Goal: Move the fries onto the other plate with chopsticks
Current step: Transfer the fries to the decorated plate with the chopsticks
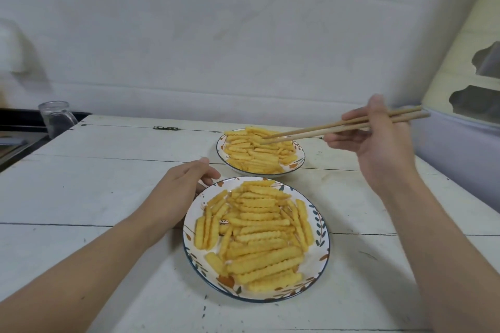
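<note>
Far left: a glass mug [55, 118] near the counter [89, 186] edge, well apart from the plates, out of the working path

Left hand [180, 192] resting on the counter against the near plate [323, 247] rim, fingers loosely curled at the edge, gripping nothing that shows; probably there to steady the plate against sliding. Forearm laid across the bare left side of the counter, clear of both plates

Near plate heaped with crinkle fries [257, 235], covering most of its middle, only rim and a strip at the right bare. Just beyond it, close but not touching, the far plate [299, 162], also well filled with fries [257, 153]. Hard to judge from the piles alone which plate is giving and which receiving, or how far along the job is

Right hand [378, 138] raised above the counter to the right of the far plate, clasping the chopsticks [343, 126] near their upper ends, tips slanting down-left onto the far pile. Tips nearly together at the fries; cannot tell whether a fry is pinched between them

Open counter on the right of both plates for the arm to swing. Short gap between the rims, so a brief carry. Far plate close to the back wall, little room behind it
</note>
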Available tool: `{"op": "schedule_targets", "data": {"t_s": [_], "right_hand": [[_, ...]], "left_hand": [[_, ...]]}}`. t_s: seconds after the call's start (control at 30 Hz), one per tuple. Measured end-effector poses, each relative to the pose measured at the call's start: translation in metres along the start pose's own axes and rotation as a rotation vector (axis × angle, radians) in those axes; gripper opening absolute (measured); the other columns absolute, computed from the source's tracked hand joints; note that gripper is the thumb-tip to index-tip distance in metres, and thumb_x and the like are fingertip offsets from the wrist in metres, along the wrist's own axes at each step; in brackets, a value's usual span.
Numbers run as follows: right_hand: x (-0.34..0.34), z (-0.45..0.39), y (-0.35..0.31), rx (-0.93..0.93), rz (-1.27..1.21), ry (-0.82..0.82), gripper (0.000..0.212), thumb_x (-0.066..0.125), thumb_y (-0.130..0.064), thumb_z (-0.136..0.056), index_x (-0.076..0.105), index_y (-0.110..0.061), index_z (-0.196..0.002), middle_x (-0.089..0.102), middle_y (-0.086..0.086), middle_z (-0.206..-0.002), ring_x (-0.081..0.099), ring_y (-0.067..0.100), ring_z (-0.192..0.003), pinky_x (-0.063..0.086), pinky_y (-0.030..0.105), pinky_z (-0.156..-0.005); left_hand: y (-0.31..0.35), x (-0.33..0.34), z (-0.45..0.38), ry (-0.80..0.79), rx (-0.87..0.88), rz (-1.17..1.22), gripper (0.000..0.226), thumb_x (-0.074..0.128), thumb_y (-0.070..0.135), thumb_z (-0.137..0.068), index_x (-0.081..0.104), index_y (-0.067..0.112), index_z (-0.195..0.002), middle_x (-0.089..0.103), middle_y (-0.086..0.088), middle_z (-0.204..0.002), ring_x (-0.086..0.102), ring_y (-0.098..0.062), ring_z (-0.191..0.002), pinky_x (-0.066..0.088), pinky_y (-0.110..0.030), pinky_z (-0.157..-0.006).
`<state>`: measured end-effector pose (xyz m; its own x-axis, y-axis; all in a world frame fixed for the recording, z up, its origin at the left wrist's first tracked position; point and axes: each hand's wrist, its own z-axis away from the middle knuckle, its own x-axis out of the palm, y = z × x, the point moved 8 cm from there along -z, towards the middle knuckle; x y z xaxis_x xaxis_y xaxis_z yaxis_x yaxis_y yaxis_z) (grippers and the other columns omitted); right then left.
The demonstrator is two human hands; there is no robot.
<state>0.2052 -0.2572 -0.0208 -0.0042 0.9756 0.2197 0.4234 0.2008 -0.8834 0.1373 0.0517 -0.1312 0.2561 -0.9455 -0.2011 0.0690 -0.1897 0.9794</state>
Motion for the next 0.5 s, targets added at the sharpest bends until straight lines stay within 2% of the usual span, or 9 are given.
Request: {"op": "schedule_targets", "data": {"t_s": [0.17, 0.33, 0.5], "right_hand": [[0.000, 0.011, -0.029, -0.011, -0.020, -0.094, 0.060, 0.039, -0.039, -0.107, 0.064, -0.011, -0.060, 0.054, 0.011, -0.046, 0.061, 0.029, -0.041, 0.049, 0.028, -0.040], [0.024, 0.021, -0.027, -0.014, 0.125, -0.191, 0.055, 0.046, -0.049, -0.094, 0.058, -0.002, -0.069, 0.057, 0.015, -0.046, 0.062, 0.031, -0.039, 0.049, 0.029, -0.038], [0.028, 0.023, -0.025, -0.032, 0.160, -0.200, 0.052, 0.053, -0.052, -0.087, 0.060, -0.003, -0.072, 0.058, 0.014, -0.049, 0.063, 0.030, -0.041, 0.049, 0.028, -0.039]], "left_hand": [[0.002, 0.001, 0.000, -0.002, 0.020, -0.036, 0.046, 0.043, 0.045, -0.108, 0.077, 0.018, -0.094, 0.069, -0.003, -0.096, 0.063, -0.016, -0.072, 0.051, -0.031, -0.069], [0.001, 0.001, -0.001, 0.005, 0.022, -0.058, 0.044, 0.043, 0.042, -0.108, 0.078, 0.018, -0.094, 0.069, 0.007, -0.098, 0.064, -0.016, -0.074, 0.051, -0.033, -0.074], [0.000, 0.001, -0.002, 0.004, 0.026, -0.044, 0.048, 0.043, 0.048, -0.107, 0.078, 0.020, -0.092, 0.069, -0.002, -0.094, 0.064, -0.015, -0.072, 0.051, -0.031, -0.071]]}}
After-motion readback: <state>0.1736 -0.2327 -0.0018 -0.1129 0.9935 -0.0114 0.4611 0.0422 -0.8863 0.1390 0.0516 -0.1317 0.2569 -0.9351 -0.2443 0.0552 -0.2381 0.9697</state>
